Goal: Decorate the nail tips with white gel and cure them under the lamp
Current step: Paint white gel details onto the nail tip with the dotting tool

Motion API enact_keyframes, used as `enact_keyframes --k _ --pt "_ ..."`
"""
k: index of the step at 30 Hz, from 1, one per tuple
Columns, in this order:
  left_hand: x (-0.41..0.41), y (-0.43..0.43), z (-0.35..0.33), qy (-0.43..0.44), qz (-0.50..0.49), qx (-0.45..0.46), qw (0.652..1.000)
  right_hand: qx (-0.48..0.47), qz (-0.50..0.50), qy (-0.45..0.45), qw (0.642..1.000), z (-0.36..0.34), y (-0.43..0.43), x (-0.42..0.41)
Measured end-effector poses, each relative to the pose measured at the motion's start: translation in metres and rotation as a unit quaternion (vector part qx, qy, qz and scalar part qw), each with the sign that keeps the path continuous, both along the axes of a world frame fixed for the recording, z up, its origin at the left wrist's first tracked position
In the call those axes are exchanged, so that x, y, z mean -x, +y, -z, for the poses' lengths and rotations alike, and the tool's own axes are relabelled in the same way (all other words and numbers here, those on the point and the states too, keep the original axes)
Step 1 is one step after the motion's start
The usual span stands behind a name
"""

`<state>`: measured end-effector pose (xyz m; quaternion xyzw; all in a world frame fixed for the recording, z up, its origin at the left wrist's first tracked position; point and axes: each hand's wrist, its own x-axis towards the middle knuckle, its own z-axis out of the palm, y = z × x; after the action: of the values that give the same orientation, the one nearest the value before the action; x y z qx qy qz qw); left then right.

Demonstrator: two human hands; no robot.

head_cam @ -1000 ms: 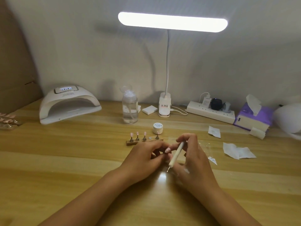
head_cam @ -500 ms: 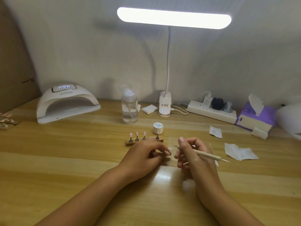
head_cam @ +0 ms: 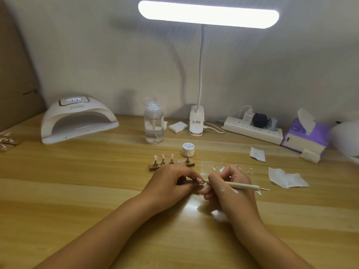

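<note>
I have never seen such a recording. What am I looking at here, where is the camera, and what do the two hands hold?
There is no machine: a person works with bare hands, and the camera sits on the person's head, looking down at a wooden table. The left hand pinches a nail tip. The right hand holds a thin dotting pen, its point at that tip. Behind them stand a holder with more tips, a white gel jar, a clear bottle, a curing lamp on the left, a lit desk lamp, and paper wipes.

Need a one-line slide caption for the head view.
Left hand holds a nail tip while the right hand touches a dotting pen to it, gel pot behind.
</note>
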<state>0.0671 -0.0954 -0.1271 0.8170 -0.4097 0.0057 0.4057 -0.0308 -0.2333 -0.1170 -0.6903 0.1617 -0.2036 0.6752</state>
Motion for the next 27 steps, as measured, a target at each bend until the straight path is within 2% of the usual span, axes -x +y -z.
enact_keyframes --k 27 --pt "0.0003 -0.0007 0.001 -0.015 0.002 0.0 1.0 0.005 0.006 -0.006 1.0 -0.0006 0.0009 0.0018"
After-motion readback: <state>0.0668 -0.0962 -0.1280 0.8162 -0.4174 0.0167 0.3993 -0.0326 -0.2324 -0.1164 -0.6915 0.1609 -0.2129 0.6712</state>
